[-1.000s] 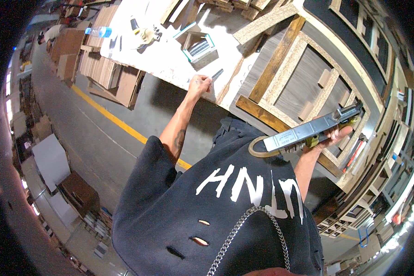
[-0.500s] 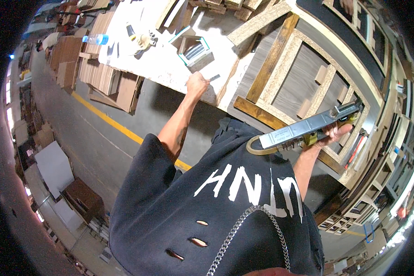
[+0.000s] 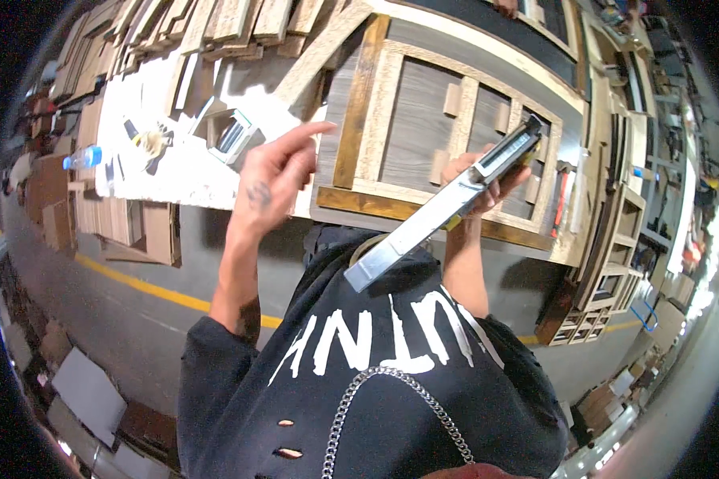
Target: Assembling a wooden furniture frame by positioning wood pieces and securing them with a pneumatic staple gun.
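Observation:
My right hand [image 3: 487, 184] is wrapped round a nail gun [image 3: 423, 227] with a long silver magazine, tilted across the front of my shirt. Its magazine cover is slid back toward my chest, and a pale strip of fasteners [image 3: 510, 153] shows in the channel near the nose. To the left of the tool, my left hand [image 3: 276, 176] hovers near the table edge, index finger stretched out and the others loosely bent, with nothing visible in it. Beyond it, an open box [image 3: 236, 136] holds grey fastener strips.
A wooden frame [image 3: 387, 112] lies on a grey panel across the bench. At left are a second tool [image 3: 148, 144] and a water bottle [image 3: 84, 157]. Boards [image 3: 224, 20] are stacked behind. A red-handled tool [image 3: 559, 203] rests at the right. Another person's hand [image 3: 505, 6] shows at the far edge.
My left hand has come from the box toward the nail gun, and the strip it held is no longer in it. The gun has swung nearer the middle, its magazine now open. My view has turned right.

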Demonstrator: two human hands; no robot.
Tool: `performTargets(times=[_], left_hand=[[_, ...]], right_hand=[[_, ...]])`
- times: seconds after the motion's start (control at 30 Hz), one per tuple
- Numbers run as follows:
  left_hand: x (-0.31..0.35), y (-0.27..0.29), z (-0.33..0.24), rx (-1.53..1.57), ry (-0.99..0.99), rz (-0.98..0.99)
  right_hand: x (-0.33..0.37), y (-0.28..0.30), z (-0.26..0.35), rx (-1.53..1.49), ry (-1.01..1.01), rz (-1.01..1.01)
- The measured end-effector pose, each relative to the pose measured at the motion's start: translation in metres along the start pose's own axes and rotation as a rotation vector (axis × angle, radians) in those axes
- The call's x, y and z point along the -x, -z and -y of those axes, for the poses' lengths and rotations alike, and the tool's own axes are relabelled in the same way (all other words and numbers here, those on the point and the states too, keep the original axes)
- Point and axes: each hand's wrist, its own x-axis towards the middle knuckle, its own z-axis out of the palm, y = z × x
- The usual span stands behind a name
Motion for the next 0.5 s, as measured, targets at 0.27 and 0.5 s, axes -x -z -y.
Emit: performTargets(times=[0.27,0.5], left_hand=[[-0.022,-0.098,-0.089,-0.244,-0.865,-0.034],[-0.012,-0.07,-0.099,-0.15,-0.373,0.386]], right_hand=[[0.005,-0.001,0.018,-0.165,0.01,0.063],[0.01,-0.009,0.01,-0.154,0.03,0.215]])
